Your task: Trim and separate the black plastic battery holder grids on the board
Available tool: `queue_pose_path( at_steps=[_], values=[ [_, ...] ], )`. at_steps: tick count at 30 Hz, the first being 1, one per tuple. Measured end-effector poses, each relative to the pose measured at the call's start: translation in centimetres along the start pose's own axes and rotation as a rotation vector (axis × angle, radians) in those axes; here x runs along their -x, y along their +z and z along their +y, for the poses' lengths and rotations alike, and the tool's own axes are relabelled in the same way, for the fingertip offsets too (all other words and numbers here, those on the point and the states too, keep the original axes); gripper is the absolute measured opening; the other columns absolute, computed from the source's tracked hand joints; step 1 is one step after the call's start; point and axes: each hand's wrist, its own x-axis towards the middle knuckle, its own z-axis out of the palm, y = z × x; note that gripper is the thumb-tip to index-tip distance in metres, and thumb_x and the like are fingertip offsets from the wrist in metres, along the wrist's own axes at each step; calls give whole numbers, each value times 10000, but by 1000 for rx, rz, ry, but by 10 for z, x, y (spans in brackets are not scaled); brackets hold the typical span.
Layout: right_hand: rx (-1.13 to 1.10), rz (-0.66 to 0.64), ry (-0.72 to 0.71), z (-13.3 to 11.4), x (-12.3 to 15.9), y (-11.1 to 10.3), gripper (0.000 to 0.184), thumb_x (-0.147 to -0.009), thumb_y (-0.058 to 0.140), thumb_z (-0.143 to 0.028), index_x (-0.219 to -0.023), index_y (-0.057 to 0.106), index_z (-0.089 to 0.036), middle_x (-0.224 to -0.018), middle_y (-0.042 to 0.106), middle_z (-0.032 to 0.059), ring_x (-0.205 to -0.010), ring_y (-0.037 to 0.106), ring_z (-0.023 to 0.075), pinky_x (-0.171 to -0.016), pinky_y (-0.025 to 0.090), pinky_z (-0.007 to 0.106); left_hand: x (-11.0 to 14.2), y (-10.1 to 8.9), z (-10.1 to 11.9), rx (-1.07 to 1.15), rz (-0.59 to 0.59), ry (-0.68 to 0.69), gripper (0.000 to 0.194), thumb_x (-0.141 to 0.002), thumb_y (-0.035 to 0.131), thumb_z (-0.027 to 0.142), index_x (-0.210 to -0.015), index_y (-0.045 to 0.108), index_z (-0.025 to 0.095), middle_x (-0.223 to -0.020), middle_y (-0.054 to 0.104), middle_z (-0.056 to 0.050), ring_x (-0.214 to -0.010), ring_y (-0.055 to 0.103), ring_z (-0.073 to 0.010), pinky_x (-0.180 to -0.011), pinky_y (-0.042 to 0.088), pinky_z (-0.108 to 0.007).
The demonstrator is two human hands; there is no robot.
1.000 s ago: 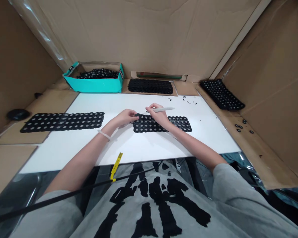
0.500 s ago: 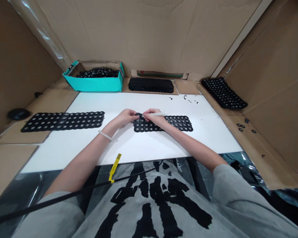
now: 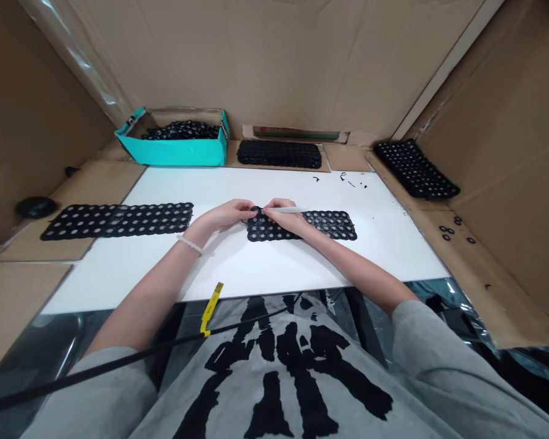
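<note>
A black perforated mat (image 3: pixel 324 225) with rows of round holes lies in the middle of the white board (image 3: pixel 256 268). My left hand (image 3: pixel 226 214) pinches the mat's left end with curled fingers. My right hand (image 3: pixel 286 218) rests on the mat just to the right, closed round a thin white stick-like tool (image 3: pixel 289 210) that lies almost flat and points right. Both sets of fingertips meet at the mat's upper left corner. A pale bead bracelet sits on my left wrist.
A longer black perforated mat (image 3: pixel 119 220) lies at the board's left edge. At the back stand a teal box (image 3: pixel 178 152) with black parts and a stack of black mats (image 3: pixel 279 153). Another mat stack (image 3: pixel 414 169) and small black rings (image 3: pixel 448 231) lie on the right.
My right hand came down and left onto the mat's corner. The white tool dropped from a raised slant to nearly flat. My left hand stayed put.
</note>
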Motion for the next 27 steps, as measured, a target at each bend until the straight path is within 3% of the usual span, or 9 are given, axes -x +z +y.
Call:
queue_pose_path(
  at_steps=[2,5,13,20,27],
  values=[
    [-72,-60,34,3,-2,-3,210,-777,597,-357,-782,681,-164,-680,662,5,-644,600,138,-647,461,254,1,0,1,-81,13,30,277,-611,768,305,-789,614,159,-658,556,24,-613,490,-118,-570,343,-234],
    [-50,-62,36,5,-2,-5,184,-735,636,-343,-708,683,-168,-769,694,19,-729,612,147,-706,466,258,1,1,0,-114,29,21,296,-583,777,248,-802,595,167,-606,525,44,-565,468,-109,-551,328,-234],
    [-49,-24,23,1,2,0,191,-733,635,-350,-679,670,-171,-804,701,13,-805,623,158,-771,458,259,1,7,0,24,118,-70,368,-566,811,221,-878,628,156,-552,545,47,-457,400,-78,-479,243,-233],
    [91,56,-75,1,7,9,172,-784,570,-303,-683,626,-175,-774,673,12,-769,599,149,-732,431,254,-1,12,-1,213,170,-119,298,-511,802,170,-770,658,135,-627,661,-6,-589,552,-128,-573,380,-242],
    [86,81,-51,-5,9,11,180,-779,568,-318,-679,610,-174,-744,655,11,-740,576,145,-717,417,256,-1,5,-2,263,152,-124,305,-503,806,135,-783,685,131,-600,647,7,-606,580,-131,-646,429,-260]
  ],
)
